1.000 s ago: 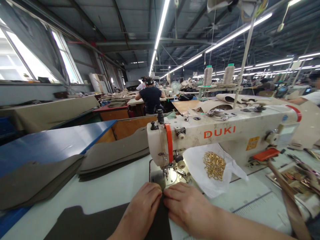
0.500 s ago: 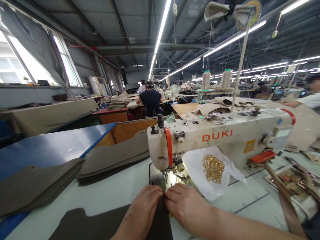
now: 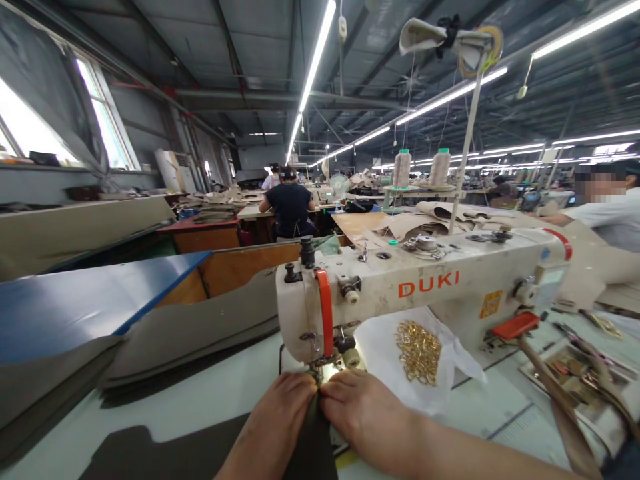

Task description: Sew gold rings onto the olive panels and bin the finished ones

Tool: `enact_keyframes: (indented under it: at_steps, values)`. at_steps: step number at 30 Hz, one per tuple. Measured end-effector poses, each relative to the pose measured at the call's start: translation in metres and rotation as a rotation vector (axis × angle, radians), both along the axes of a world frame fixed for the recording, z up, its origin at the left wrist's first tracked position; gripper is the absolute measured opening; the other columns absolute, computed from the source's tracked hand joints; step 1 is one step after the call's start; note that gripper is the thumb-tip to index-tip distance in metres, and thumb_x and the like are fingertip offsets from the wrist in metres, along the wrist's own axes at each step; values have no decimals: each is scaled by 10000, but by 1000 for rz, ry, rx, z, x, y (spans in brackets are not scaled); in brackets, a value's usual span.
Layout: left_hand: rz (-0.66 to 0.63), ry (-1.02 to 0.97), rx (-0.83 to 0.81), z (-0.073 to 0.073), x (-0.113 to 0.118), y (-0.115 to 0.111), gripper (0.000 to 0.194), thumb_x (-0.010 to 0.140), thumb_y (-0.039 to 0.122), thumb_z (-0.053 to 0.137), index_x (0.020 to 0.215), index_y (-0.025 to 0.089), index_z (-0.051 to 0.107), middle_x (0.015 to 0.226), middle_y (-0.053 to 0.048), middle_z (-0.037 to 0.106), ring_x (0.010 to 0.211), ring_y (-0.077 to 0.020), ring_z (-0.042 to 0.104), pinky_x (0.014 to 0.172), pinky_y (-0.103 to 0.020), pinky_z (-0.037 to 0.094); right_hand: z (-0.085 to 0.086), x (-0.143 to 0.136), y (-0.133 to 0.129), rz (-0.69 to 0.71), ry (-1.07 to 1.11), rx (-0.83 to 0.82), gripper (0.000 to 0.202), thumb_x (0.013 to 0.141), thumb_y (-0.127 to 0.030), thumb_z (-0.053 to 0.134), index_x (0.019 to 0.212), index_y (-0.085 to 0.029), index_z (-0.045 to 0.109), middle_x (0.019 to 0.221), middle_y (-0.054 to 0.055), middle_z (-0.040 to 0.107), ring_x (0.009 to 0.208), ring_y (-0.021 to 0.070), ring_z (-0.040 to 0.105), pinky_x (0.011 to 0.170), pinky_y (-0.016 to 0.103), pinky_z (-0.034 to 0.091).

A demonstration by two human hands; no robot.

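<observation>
Both hands are close together in front of the needle area of a white sewing machine (image 3: 380, 293) marked DUKI. My left hand (image 3: 280, 410) is closed, with its fingertips pinching the edge of a dark grey-brown fabric panel (image 3: 195, 447). My right hand (image 3: 363, 403) grips the same panel from the right, its fingers bent and pressed together. Between the hands the panel runs up towards the lit presser foot, which the fingers partly hide. The rest of it lies flat on the table (image 3: 170, 393), under my left forearm.
Stacked dark panels (image 3: 195, 327) lie left of the machine. Gold metal rings (image 3: 419, 352) rest on a white sheet (image 3: 380, 340) under the machine arm. A tray (image 3: 575, 373) of small parts is at right, with brown straps (image 3: 555, 407). Other people sit farther off.
The head view has turned a little to the right and up, so the machine appears lower and farther left. Both hands still hold the panel, now slightly closer to the needle area.
</observation>
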State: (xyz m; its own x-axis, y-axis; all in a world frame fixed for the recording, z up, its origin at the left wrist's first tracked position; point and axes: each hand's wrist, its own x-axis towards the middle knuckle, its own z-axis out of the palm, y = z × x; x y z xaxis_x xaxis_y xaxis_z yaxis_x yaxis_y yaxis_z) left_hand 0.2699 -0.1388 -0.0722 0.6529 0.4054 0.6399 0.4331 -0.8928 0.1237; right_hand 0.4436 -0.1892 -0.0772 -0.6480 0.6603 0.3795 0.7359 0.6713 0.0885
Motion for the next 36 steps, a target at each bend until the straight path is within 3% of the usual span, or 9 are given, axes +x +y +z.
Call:
enact_keyframes:
  at_steps: [11, 28, 36]
  values:
    - [21, -44, -12, -1, 2, 9, 250, 792, 48, 437, 755, 226, 609, 765, -6, 714, 709, -166, 673, 656, -254, 573, 1, 2, 5, -31, 10, -72, 22, 875, -148, 550, 875, -135, 568, 947, 65, 626, 892, 191, 542, 784, 299, 439]
    - [22, -26, -21, -1, 2, 10, 263, 805, 73, 428, 773, 218, 644, 767, -15, 721, 724, -164, 678, 686, -257, 583, 2, 1, 0, -70, 18, -22, 55, 882, -189, 571, 858, -140, 573, 920, 48, 636, 848, 186, 548, 741, 311, 443]
    - [60, 35, 50, 2, -5, 3, 294, 848, 126, 409, 873, 206, 691, 857, -40, 752, 806, -182, 699, 781, -313, 592, 8, 4, -7, 29, 35, -19, 118, 937, -231, 488, 913, -163, 581, 910, 16, 642, 890, 165, 557, 826, 281, 421]
